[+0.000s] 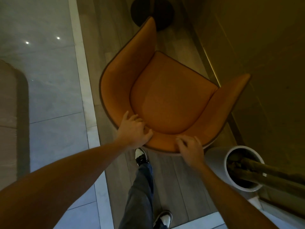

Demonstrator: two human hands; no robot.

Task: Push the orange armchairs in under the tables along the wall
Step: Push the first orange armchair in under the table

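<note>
An orange armchair (170, 95) fills the middle of the head view, seen from above, its open front turned toward the upper right. My left hand (134, 129) grips the top of the backrest at its left curve, fingers curled over the rim. On the backrest's right part sits my right hand (189, 148), fingers bent over the edge. A dark round table base (145, 9) stands on the floor just beyond the chair's left arm. The tabletop itself cannot be made out.
A white planter (242, 167) with thick stems stands close to the chair's right rear. A yellowish wall panel (257, 47) runs along the right. Pale tiled floor (41, 71) lies left of a white strip. My feet stand behind the chair on wood flooring.
</note>
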